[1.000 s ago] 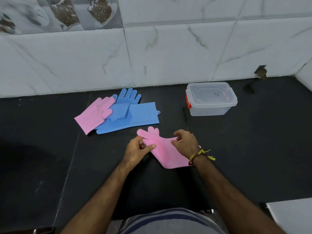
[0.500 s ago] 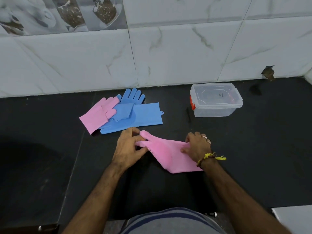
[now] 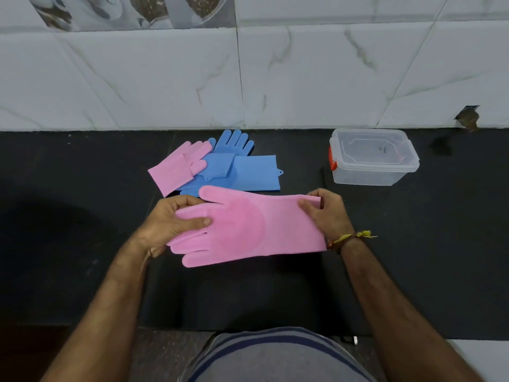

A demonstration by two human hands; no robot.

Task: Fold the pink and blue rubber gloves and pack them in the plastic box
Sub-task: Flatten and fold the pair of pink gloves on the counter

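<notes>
I hold a pink glove [image 3: 248, 224] flat over the black counter [image 3: 82, 244]. My left hand [image 3: 170, 224] pinches its fingers, my right hand [image 3: 325, 213] its cuff. More gloves [image 3: 220, 166] lie behind it. The plastic box [image 3: 371, 158] sits closed, far right.

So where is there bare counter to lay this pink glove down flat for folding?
Bare black counter lies just below the held pink glove, between the forearms. More lies between the blue gloves and the plastic box, and right of the right hand. Behind the left hand it is crowded with the other pink glove.
</notes>
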